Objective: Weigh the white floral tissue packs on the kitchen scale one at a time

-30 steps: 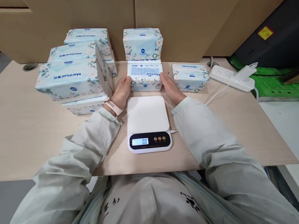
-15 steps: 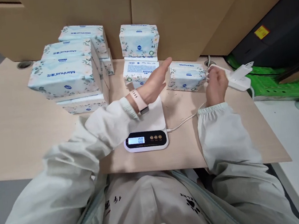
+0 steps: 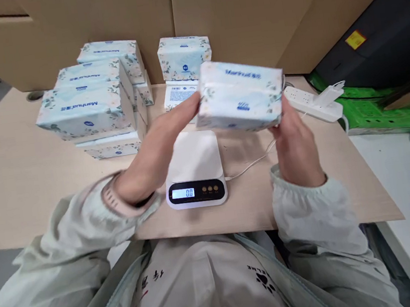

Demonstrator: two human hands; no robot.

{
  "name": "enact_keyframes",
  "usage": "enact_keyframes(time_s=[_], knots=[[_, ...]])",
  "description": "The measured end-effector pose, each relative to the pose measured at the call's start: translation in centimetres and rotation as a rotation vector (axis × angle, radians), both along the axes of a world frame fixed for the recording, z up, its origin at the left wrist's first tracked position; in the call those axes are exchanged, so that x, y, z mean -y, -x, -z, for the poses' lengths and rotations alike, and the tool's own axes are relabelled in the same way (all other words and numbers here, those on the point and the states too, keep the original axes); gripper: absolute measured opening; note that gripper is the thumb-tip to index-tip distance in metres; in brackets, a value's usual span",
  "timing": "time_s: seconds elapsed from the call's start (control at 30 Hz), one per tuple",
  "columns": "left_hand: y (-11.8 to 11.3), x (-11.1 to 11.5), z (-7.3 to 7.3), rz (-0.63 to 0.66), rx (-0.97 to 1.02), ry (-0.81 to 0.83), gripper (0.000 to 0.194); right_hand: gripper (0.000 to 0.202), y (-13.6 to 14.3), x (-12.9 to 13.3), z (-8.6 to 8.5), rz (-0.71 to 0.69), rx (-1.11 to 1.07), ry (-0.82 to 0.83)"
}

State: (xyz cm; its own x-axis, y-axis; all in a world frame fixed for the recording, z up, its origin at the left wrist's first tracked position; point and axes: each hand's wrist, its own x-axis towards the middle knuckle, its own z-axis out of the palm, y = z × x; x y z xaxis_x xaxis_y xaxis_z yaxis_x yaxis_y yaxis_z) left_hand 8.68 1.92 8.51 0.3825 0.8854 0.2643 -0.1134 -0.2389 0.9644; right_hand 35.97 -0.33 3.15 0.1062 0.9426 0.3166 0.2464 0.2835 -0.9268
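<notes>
A floral light-blue tissue pack (image 3: 241, 96) is held up off the table between my two hands, above and to the right of a white scale (image 3: 194, 157). At its left end is my left hand (image 3: 159, 147), with a pink wristband on the wrist. My right hand (image 3: 297, 146) grips its right end from below. The scale's lit display (image 3: 183, 193) reads 0.0 and its plate bears nothing. Behind the scale, another tissue pack (image 3: 185, 58) rests on a lower one (image 3: 179, 95), which is partly hidden by my left hand and the held pack.
Several stacked tissue packs (image 3: 88, 111) stand at the left of the wooden table (image 3: 12, 184). Cardboard boxes (image 3: 240, 23) line the back. A white power strip (image 3: 314, 104) lies at the right, and a white cable runs to the scale.
The pack at the right has been lifted off the table and brought nearer, between both hands. My left hand has moved left and toward me, uncovering the scale's plate.
</notes>
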Motion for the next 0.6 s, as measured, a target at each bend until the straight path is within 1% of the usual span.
enact_keyframes(time_s=[0.03, 0.07, 0.1, 0.13, 0.2, 0.3, 0.37, 0.43, 0.5, 0.53, 0.6], knots=[[1.7, 1.9, -0.4, -0.067, -0.039, 0.001, 0.038, 0.069, 1.3, 1.4, -0.1, -0.017, -0.038, 0.033], [3.1, 3.4, -0.4, -0.138, -0.068, 0.018, 0.038, 0.070, 2.4, 2.6, 0.1, -0.034, -0.064, 0.066], [4.2, 4.7, -0.1, -0.198, -0.093, 0.045, 0.039, 0.071, 3.5, 3.5, 0.4, -0.056, -0.068, 0.097], [5.1, 5.7, 0.4, -0.243, -0.111, 0.080, 0.040, 0.072, 4.3, 4.2, 1.0, -0.084, -0.050, 0.123], [6.2, 6.7, 1.9, -0.296, -0.125, 0.140, 0.043, 0.072, 5.3, 4.9, 2.2, -0.133, -0.019, 0.152], [7.2, 6.8, 4.3, -0.335, -0.116, 0.186, 0.042, 0.068, 5.8, 4.8, 3.8, -0.168, 0.015, 0.139], [7.7, 6.4, 5.7, -0.333, -0.107, 0.163, 0.041, 0.063, 5.9, 4.5, 4.3, -0.127, 0.006, 0.098], [8.1, 5.7, 6.8, -0.310, -0.083, 0.104, 0.043, 0.056, 6.0, 4.2, 4.5, -0.021, -0.034, 0.044], [8.3, 5.0, 7.9, -0.286, -0.038, 0.058, 0.049, 0.050, 6.0, 4.1, 4.6, 0.116, -0.082, -0.001], [8.4, 4.6, 8.3, -0.281, -0.014, 0.054, 0.052, 0.049, 6.0, 4.0, 4.6, 0.175, -0.099, -0.010], [8.5, 4.0, 9.0, -0.275, 0.025, 0.079, 0.059, 0.048, 5.9, 3.9, 4.7, 0.245, -0.124, 0.005]])
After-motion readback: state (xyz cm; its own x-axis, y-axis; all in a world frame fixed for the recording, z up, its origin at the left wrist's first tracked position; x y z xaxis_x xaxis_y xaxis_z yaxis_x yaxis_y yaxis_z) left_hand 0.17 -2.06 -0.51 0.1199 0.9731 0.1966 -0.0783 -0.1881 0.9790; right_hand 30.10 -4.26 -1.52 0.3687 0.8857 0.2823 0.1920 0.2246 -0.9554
